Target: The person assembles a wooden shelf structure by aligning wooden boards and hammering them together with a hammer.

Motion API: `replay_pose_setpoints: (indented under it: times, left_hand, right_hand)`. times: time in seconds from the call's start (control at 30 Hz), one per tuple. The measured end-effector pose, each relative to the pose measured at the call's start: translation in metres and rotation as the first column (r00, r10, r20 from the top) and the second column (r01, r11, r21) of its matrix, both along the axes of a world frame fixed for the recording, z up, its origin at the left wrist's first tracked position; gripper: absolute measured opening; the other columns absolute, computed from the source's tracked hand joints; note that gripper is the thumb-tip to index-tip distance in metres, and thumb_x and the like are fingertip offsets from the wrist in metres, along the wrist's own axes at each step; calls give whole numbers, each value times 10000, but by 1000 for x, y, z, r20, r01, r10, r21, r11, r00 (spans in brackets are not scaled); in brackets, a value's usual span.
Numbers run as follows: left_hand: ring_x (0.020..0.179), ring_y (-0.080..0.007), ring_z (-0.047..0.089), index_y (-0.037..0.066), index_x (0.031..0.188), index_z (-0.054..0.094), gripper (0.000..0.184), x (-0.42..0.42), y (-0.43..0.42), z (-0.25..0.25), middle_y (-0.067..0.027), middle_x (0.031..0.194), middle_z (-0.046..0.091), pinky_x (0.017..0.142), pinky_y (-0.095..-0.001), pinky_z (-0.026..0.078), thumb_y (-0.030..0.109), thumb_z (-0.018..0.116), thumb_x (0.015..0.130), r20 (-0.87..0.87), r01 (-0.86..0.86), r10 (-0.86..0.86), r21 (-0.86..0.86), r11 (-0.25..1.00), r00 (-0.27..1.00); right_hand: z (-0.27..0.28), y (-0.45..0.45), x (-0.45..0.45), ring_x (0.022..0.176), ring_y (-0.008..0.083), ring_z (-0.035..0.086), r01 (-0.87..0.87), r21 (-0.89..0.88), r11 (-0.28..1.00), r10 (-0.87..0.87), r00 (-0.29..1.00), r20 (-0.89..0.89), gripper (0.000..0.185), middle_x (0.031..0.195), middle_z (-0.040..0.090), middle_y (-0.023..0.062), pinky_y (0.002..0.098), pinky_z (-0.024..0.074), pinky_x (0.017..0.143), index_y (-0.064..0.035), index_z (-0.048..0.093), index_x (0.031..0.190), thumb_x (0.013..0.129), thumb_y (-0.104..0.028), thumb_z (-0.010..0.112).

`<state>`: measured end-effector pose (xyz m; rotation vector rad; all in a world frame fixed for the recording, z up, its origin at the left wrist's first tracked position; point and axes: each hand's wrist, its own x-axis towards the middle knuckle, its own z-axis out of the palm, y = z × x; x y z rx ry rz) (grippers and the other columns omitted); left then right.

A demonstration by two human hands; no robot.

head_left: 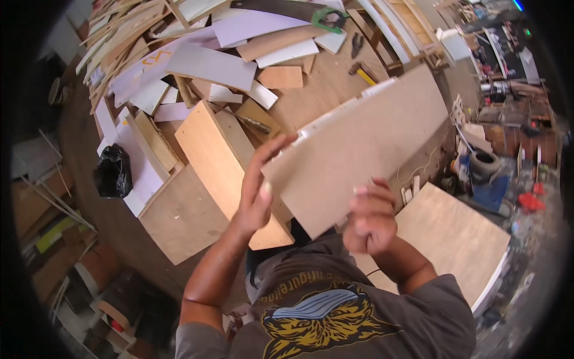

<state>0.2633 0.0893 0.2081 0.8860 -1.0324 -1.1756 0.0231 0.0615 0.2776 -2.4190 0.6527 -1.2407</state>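
A long grey-brown board (pixel 365 140) is tilted in front of my body, over the worktable. My left hand (pixel 260 185) is at its left end, fingers reaching along the edge and thumb apart. At the board's near edge is my right hand (pixel 371 218), its fingers curled; whether they grip the board cannot be made out. White strips (pixel 335 113) show along the board's far edge. Left of the board, a light wooden box-like piece (pixel 218 167) lies on the table, its near end close to my left forearm.
Offcuts (pixel 209 66) are piled across the worktable (pixel 179 215). A handsaw (pixel 281 11), pliers (pixel 357 45), a screwdriver (pixel 254 124) and a black plastic bag (pixel 113 172) lie among them. A plywood panel (pixel 454 239) stands at the right, near a cluttered floor.
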Motion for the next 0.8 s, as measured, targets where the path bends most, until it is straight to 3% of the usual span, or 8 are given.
replay_pose_setpoints:
  times: [0.1,0.13,0.2,0.37,0.47,0.57,0.67,0.8]
  left_hand:
    - [1509,-323,454,-57,1624,332,792,2,-1,7,-230,1619,473,1249,-457,333,525,464,1103,68,31,-30,-20,999,997]
    - [1518,-305,443,-46,1622,351,696,-1,2,8,-203,1620,480,1252,-440,331,433,448,1126,49,17,-16,-29,999,999]
    - [1519,-297,437,-33,1619,371,659,-11,5,16,-191,1617,484,1258,-441,323,398,451,1127,-29,-17,18,59,998,999]
    - [1498,-267,445,8,1622,400,624,-9,3,7,-159,1614,489,1264,-427,312,341,490,1101,-93,-4,11,71,997,996]
    - [1539,-294,375,-36,1618,352,813,-13,2,1,-171,1631,426,1287,-453,252,538,512,1064,-14,-19,20,58,998,1000]
    - [1484,-257,455,-5,1610,416,650,-14,3,0,-152,1605,493,1253,-419,325,340,541,1074,26,-78,77,15,997,997]
    - [1528,-306,393,-48,1618,355,782,-19,6,6,-190,1621,441,1273,-459,286,470,526,1058,107,-80,81,-10,997,991]
    - [1533,-305,392,-41,1635,340,770,-19,7,-2,-191,1630,431,1276,-450,288,398,547,1038,32,-81,81,10,997,996]
  right_hand:
    - [-23,9,26,1103,330,695,90,77,993,-106,962,252,143,1187,715,183,575,465,1117,-78,471,1197,1063,-29,486]
    - [-29,7,34,1072,315,703,92,75,993,-112,934,339,127,1155,723,189,564,480,1098,-67,478,1195,1072,-37,485]
    - [-37,7,43,1008,286,719,90,82,993,-119,858,500,104,1092,739,200,543,510,1059,-45,492,1193,1089,-52,483]
    - [-45,9,47,908,228,706,46,115,992,-104,809,578,102,1008,730,194,475,545,997,-3,497,1205,1110,-37,478]
    - [-45,10,50,874,222,698,58,144,988,-133,795,591,94,959,722,183,433,564,935,5,497,1196,1114,-33,472]
    - [-46,12,51,817,213,686,106,161,981,-180,805,565,85,921,721,177,414,572,876,-2,480,1189,1123,-49,454]
    - [-44,13,51,813,208,676,122,158,980,-190,809,556,89,916,713,169,403,574,862,0,482,1195,1118,-43,468]
    - [-46,11,49,819,205,672,149,135,980,-198,834,514,89,920,706,157,404,572,874,0,490,1193,1111,-35,482]
